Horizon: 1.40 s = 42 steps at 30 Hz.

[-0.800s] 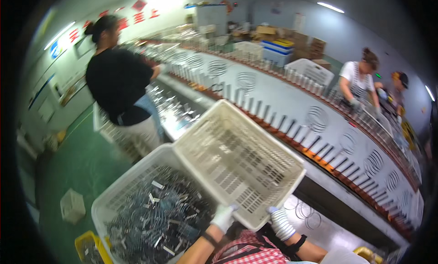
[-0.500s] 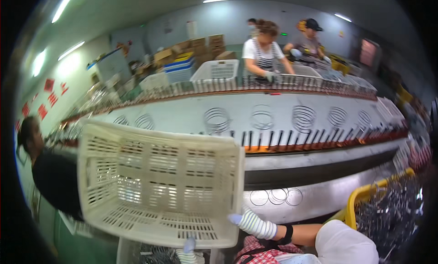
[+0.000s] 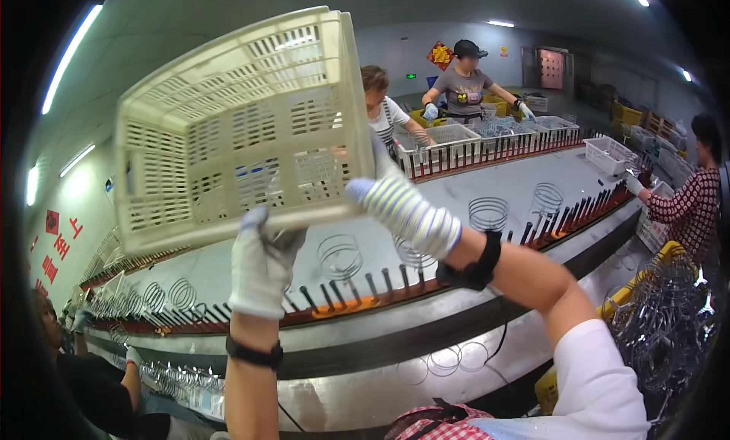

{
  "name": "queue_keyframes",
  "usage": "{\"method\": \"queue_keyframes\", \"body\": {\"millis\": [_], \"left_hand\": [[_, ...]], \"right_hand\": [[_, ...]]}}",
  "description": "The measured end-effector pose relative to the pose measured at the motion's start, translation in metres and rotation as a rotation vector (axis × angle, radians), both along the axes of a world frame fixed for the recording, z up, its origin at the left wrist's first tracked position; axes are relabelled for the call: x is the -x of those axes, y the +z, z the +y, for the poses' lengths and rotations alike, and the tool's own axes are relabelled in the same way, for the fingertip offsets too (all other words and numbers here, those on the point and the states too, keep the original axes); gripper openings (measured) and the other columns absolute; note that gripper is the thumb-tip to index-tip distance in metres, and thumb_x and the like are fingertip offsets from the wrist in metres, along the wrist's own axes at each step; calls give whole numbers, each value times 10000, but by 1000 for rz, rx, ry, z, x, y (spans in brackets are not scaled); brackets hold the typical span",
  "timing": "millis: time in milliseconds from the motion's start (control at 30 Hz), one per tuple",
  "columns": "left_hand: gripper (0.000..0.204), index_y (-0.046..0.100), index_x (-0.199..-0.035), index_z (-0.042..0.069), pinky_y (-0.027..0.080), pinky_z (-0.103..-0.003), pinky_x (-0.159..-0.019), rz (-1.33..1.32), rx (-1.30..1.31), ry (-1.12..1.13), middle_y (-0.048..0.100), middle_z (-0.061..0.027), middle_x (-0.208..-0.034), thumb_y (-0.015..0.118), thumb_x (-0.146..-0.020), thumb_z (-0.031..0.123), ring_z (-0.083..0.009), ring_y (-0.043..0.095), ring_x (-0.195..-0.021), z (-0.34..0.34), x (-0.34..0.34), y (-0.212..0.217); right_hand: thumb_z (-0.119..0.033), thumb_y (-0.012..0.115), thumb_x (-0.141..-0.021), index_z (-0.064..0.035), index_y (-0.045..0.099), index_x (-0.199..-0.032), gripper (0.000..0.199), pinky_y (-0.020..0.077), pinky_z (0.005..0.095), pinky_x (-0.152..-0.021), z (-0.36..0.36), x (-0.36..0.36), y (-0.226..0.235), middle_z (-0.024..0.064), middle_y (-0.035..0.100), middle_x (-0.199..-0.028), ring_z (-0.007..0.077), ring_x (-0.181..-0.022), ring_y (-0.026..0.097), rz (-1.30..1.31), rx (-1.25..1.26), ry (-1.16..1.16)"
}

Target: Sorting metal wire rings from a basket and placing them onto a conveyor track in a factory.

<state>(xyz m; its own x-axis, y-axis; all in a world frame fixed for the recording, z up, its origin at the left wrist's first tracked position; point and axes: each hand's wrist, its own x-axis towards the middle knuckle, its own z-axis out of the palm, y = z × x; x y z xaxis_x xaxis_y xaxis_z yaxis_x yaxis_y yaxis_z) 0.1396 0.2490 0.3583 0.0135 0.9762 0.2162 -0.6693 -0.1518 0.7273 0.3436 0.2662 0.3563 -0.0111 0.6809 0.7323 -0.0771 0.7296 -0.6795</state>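
A white slatted plastic crate (image 3: 352, 83) is held up in front of me, tilted with its open side toward me. It looks bare inside. My left hand (image 3: 266, 261), in a pale work glove, grips its lower rim from below. My right hand (image 3: 411, 212), in a striped glove, is closed on its lower right corner. Underneath lies the long grey table (image 3: 449, 182), with wire-ring coils (image 3: 340, 256) standing on it. Dark upright pegs (image 3: 388, 284) line the table's near edge, below my hands. The crate hides part of the table and a co-worker's arm.
Several thin rings (image 3: 445, 362) lie on a metal ledge near me. At right, a yellow basket (image 3: 608, 307) is heaped with metal wire pieces (image 3: 658, 326). Co-workers stand across the table, at far right (image 3: 688, 204) and at lower left (image 3: 99, 387). White crates (image 3: 449, 153) line the far side.
The crate has risen from low at the left to above the table. My left hand and both forearms now show more fully. The view has turned right.
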Motion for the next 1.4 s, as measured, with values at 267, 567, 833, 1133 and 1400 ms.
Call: {"method": "queue_keyframes", "body": {"millis": [267,567,833,1133,1400], "left_hand": [[594,222,-1248,-154,595,-368,-748,-269,425,-615,462,-329,-1123,552,-830,109,-370,608,-876,160,-126,-15],[895,-118,-1306,-162,589,-339,-699,-309,858,-621,501,-314,-1102,553,-805,151,-315,632,-800,249,-230,-87],[782,16,-1391,-39,607,-338,-639,-228,939,-361,3,-373,-1397,530,-845,181,-363,620,-869,290,-255,-158],[418,427,-1231,28,566,-404,-670,-22,572,-403,446,-268,-1249,481,-879,248,-345,567,-990,362,-233,-258],[388,461,-1230,19,498,-353,-802,251,289,-528,496,-202,-1216,483,-896,216,-286,554,-1039,297,-316,-208]], "right_hand": [[-201,515,-779,-12,173,-1426,757,325,354,-1009,94,-123,9,315,437,-1270,408,-1197,430,-431,219,-651],[-209,515,-825,36,359,-1298,555,399,397,-941,173,-218,-64,289,529,-1165,395,-1106,513,-406,460,-623],[-216,541,-817,34,406,-1253,520,394,401,-940,214,-238,-117,293,535,-1144,399,-1099,515,-392,688,-503],[-217,578,-848,10,405,-1279,517,421,342,-886,143,-211,-110,205,553,-1114,258,-1011,534,-96,395,-100],[-256,492,-916,-18,338,-1354,522,424,296,-879,-129,-245,-112,62,527,-1038,151,-991,501,197,539,267]]}}
